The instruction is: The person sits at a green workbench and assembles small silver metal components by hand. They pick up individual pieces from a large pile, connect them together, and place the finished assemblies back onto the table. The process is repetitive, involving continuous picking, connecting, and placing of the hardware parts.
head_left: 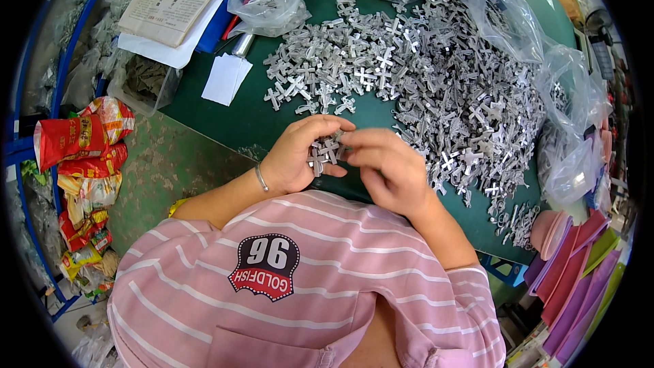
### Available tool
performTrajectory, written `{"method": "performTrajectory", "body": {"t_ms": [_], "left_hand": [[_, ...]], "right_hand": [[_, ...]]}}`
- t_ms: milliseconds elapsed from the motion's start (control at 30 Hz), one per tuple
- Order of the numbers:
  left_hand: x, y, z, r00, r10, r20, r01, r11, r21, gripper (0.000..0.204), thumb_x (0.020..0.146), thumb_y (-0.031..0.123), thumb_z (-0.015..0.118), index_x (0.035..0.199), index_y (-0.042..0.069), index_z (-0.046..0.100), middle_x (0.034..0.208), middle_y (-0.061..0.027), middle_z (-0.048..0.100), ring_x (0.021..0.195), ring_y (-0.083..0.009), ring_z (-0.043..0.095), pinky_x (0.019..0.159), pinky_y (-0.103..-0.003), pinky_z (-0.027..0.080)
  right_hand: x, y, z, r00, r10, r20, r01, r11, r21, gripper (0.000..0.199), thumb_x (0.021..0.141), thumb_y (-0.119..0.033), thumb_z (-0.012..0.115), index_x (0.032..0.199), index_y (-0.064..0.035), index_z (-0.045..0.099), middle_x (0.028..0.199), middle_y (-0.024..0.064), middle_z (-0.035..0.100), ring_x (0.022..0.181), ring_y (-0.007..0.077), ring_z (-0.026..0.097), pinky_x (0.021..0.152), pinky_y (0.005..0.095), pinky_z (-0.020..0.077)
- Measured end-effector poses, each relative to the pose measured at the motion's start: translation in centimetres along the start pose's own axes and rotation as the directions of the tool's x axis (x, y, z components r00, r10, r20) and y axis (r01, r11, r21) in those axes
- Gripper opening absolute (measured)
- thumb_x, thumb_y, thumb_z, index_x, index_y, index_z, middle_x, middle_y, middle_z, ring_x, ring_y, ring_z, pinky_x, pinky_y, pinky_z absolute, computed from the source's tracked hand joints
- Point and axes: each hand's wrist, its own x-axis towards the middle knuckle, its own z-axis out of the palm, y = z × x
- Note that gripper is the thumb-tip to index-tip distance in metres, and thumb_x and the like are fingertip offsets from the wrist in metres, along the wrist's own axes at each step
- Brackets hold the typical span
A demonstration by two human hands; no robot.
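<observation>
Several small silvery metal cross pendants (325, 152) lie gathered in my left hand (291, 155), whose fingers curl around them just over the table's near edge. My right hand (390, 167) meets it from the right, thumb and fingers bent together at the crosses. A little motion blur covers its upper side, and whether a cross sits between those fingertips is hidden. Beyond both hands a wide heap of loose metal crosses (381, 61) spreads across the green table (235, 119).
Clear plastic bags (507, 17) edge the heap at the back and right. At left are white paper slips (227, 80), a printed sheet (174, 0), a small bag of parts (269, 3) and a plastic bin (146, 82). Coloured folders (572, 266) stand at lower right.
</observation>
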Motion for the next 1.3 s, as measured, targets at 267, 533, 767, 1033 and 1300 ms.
{"method": "performTrajectory", "body": {"t_ms": [267, 533, 767, 1033, 1300], "left_hand": [[0.1, -0.7, -1.3, 0.998, 0.048, 0.040, -0.051, 0.996, 0.075, 0.010, 0.085, 0.013, 0.052, 0.089, 0.004, 0.053, 0.079, -0.0071, 0.056, 0.062, -0.0135, 0.057, 0.037, -0.021, 0.040], [0.3, -0.5, -1.4, 0.993, 0.111, -0.045, -0.103, 0.984, 0.145, 0.013, 0.084, 0.011, 0.055, 0.094, 0.004, 0.052, 0.080, -0.0070, 0.056, 0.063, -0.0124, 0.057, 0.039, -0.021, 0.042], [0.3, -0.5, -0.6, 0.992, 0.117, 0.036, -0.121, 0.986, 0.117, 0.017, 0.084, 0.013, 0.058, 0.094, 0.000, 0.054, 0.082, -0.0071, 0.057, 0.064, -0.0119, 0.057, 0.041, -0.022, 0.044], [0.2, -0.6, -0.6, 0.992, 0.128, 0.013, -0.129, 0.983, 0.133, 0.013, 0.084, 0.012, 0.057, 0.092, 0.001, 0.054, 0.079, -0.0067, 0.057, 0.062, -0.0120, 0.057, 0.041, -0.022, 0.044], [0.0, -0.6, -0.7, 0.990, 0.141, 0.002, -0.140, 0.981, 0.132, 0.011, 0.084, 0.010, 0.056, 0.091, 0.001, 0.055, 0.078, -0.0059, 0.057, 0.061, -0.0116, 0.057, 0.042, -0.022, 0.045]], "right_hand": [[1.5, 4.0, 1.4, 0.980, 0.198, 0.022, -0.164, 0.863, -0.478, 0.018, 0.067, 0.004, 0.060, 0.084, -0.0016, 0.055, 0.083, 0.0106, 0.057, 0.075, 0.0294, 0.056, 0.063, 0.0346, 0.0471], [-0.2, 2.6, 1.0, 0.799, 0.592, -0.103, -0.520, 0.767, 0.376, 0.021, 0.073, 0.005, 0.064, 0.089, -0.0028, 0.053, 0.083, 0.0029, 0.058, 0.076, 0.0085, 0.058, 0.066, 0.0214, 0.0502], [-0.9, 1.3, 0.6, 0.798, 0.600, -0.057, -0.481, 0.691, 0.540, 0.029, 0.074, 0.006, 0.062, 0.097, -0.0006, 0.047, 0.090, 0.0055, 0.055, 0.083, 0.0101, 0.056, 0.070, 0.0219, 0.0496], [-0.9, 0.9, 0.8, 0.819, 0.567, -0.087, -0.443, 0.720, 0.534, 0.029, 0.074, 0.007, 0.062, 0.097, -0.0005, 0.046, 0.091, 0.0053, 0.054, 0.082, 0.0103, 0.056, 0.070, 0.0215, 0.0497], [-1.0, 0.9, 0.9, 0.819, 0.569, -0.071, -0.441, 0.704, 0.556, 0.029, 0.074, 0.008, 0.061, 0.097, -0.0005, 0.045, 0.091, 0.0052, 0.054, 0.083, 0.0101, 0.055, 0.069, 0.0210, 0.0494]]}}
